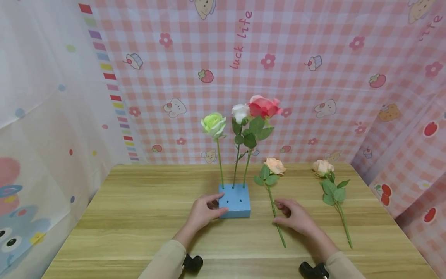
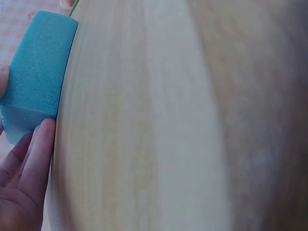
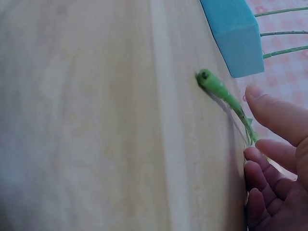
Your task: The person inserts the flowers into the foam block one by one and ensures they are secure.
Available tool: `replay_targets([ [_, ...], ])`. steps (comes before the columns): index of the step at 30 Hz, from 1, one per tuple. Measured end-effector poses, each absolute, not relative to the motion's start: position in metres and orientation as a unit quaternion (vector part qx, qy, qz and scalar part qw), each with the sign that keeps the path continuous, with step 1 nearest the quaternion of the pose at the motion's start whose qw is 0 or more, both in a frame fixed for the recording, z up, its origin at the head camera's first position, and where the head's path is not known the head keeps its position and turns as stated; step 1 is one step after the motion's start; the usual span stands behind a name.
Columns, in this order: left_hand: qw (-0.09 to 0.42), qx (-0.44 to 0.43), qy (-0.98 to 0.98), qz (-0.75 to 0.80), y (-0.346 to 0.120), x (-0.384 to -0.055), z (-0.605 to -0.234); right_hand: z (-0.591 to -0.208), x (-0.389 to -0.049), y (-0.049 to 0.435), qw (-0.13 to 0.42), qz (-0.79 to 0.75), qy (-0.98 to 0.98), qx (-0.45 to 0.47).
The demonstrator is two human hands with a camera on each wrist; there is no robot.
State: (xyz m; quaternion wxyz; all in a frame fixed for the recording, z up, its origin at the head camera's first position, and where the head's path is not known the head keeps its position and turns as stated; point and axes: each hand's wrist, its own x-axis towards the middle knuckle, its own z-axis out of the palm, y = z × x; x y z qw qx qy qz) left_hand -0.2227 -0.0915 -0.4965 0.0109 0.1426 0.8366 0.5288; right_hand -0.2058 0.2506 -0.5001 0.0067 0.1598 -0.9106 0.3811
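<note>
Steadily, a person's left hand (image 1: 203, 211) is gripping the left side of a blue block (image 1: 239, 213), which is sitting near the middle of a wood-grain table (image 1: 139, 217), its thumb lying along the near edge and its fingers reaching round the side. Three artificial flowers are standing in the block's far row: a pale green rose (image 1: 214, 124) at left, a white rose (image 1: 240, 113) in the middle and a coral-pink flower (image 1: 263, 106) at right, while two dark holes are showing nearer the front. To the block's right, a peach rose (image 1: 271, 179) is lying on the table, its bloom pointing away from the person. Beside its stem, the right hand (image 1: 296, 217) is holding thumb and forefinger parted, not closing on it; whether a fingertip is touching the stem, one cannot tell. Farther right, a second, paler rose (image 1: 331, 188) is resting on the tabletop, well apart from both hands. Behind everything, a pink-checked cloth (image 1: 216, 50) is hanging, printed with cupcakes, strawberries and flowers.
</note>
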Motion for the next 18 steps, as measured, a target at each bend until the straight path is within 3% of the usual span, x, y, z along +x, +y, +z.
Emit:
replay_targets([
  [18, 0.012, 0.144, 0.835, 0.531, -0.0923, -0.2226, -0.4976, -0.4982, -0.2037, 0.2424, 0.005, 0.33, -0.932, 0.153],
])
